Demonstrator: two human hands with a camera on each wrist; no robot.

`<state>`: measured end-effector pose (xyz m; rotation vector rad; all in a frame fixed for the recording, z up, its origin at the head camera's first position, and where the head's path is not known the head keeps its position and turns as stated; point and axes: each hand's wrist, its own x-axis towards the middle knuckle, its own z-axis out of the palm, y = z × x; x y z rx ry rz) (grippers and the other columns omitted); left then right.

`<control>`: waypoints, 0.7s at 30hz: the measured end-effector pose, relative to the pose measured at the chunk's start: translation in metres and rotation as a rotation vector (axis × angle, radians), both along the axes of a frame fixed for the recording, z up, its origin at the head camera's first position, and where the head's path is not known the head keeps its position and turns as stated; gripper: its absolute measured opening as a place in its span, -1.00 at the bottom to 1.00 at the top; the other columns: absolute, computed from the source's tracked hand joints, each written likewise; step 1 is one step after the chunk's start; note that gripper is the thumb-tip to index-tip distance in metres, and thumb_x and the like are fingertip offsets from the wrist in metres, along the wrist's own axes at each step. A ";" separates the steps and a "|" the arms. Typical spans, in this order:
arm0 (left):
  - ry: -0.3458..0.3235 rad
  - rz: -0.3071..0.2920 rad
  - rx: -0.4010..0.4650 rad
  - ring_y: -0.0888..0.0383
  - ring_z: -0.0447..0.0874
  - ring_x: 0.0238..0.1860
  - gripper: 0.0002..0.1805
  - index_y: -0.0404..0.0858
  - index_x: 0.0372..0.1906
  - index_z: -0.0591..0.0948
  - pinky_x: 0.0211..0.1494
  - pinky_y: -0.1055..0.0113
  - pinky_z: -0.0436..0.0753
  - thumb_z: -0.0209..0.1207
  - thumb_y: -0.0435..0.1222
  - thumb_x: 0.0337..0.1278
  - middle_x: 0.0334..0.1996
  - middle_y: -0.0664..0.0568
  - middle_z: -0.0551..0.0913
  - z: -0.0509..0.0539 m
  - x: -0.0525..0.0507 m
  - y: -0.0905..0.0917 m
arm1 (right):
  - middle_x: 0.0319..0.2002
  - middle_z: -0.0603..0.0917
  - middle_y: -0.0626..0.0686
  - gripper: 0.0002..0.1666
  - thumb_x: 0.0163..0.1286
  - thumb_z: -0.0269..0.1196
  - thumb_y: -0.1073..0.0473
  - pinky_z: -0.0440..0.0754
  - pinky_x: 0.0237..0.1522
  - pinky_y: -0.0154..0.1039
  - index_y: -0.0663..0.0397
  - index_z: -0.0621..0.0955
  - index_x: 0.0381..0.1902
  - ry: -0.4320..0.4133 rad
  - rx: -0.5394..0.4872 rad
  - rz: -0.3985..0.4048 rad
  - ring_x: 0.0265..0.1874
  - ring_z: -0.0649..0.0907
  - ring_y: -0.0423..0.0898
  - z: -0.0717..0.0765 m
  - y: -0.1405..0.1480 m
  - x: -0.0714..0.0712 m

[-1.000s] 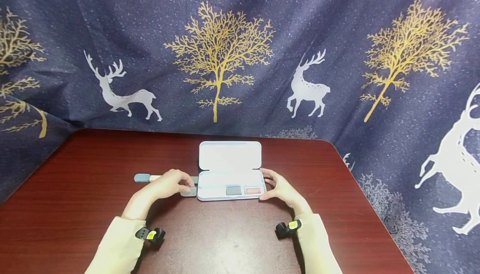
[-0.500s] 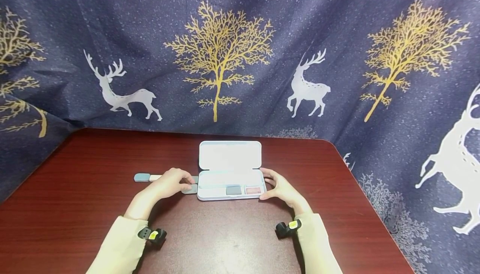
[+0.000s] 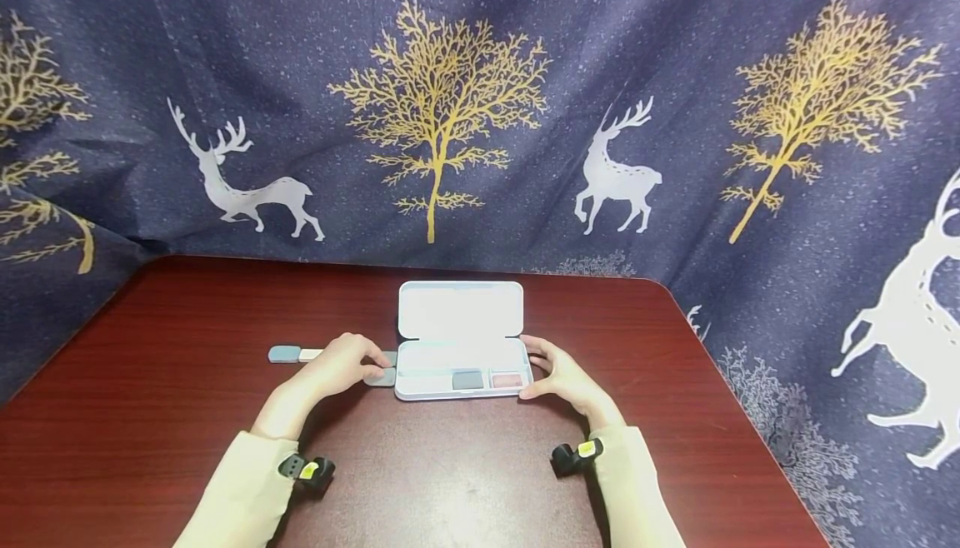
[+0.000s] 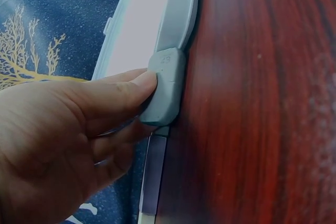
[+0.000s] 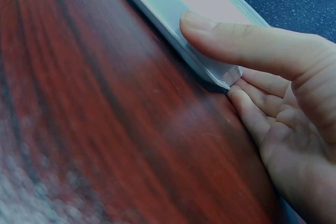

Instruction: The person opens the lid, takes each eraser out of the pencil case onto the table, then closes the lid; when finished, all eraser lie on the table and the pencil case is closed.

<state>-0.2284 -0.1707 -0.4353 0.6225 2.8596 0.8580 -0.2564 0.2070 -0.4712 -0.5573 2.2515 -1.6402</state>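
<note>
A pale blue pencil case (image 3: 461, 396) lies on the table with its lid (image 3: 461, 310) raised at the back. Inside, along the front, sit a dark grey block (image 3: 468, 380) and a pinkish block (image 3: 506, 381). At the case's left end my left hand (image 3: 336, 366) pinches a grey eraser (image 4: 166, 86) with a small mark printed on it. A slim stick with a blue end (image 3: 284, 354) and a white section runs beneath that hand, its middle hidden. My right hand (image 3: 564, 377) holds the case's right end, thumb (image 5: 226, 38) on the front side and fingers behind.
The reddish-brown wooden table (image 3: 465, 481) ends at the back against a dark blue curtain (image 3: 495, 215) printed with deer and trees. A black wrist camera sits on each sleeve.
The eraser in my left hand has shifted slightly back and to the right along the case's left end. My right hand and the case look unchanged.
</note>
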 end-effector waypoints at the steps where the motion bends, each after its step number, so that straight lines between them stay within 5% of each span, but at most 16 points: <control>1: 0.001 0.001 0.003 -0.09 0.70 -0.06 -0.86 -0.29 -0.24 0.77 0.05 0.03 0.65 0.32 -0.41 0.06 -0.29 -0.04 0.79 0.000 0.000 0.000 | 0.36 0.30 0.44 0.08 -0.04 0.45 0.47 0.30 0.39 0.12 0.43 0.19 0.42 -0.004 -0.001 -0.002 0.35 0.32 0.36 0.001 0.000 0.000; 21: 0.053 0.002 0.022 -0.07 0.72 -0.13 -0.86 -0.27 -0.30 0.79 0.00 0.05 0.67 0.39 -0.39 -0.04 -0.35 0.00 0.80 -0.001 -0.002 0.000 | 0.36 0.29 0.45 0.08 -0.05 0.45 0.48 0.30 0.39 0.10 0.45 0.19 0.41 0.010 0.000 0.002 0.35 0.32 0.37 0.002 -0.001 0.001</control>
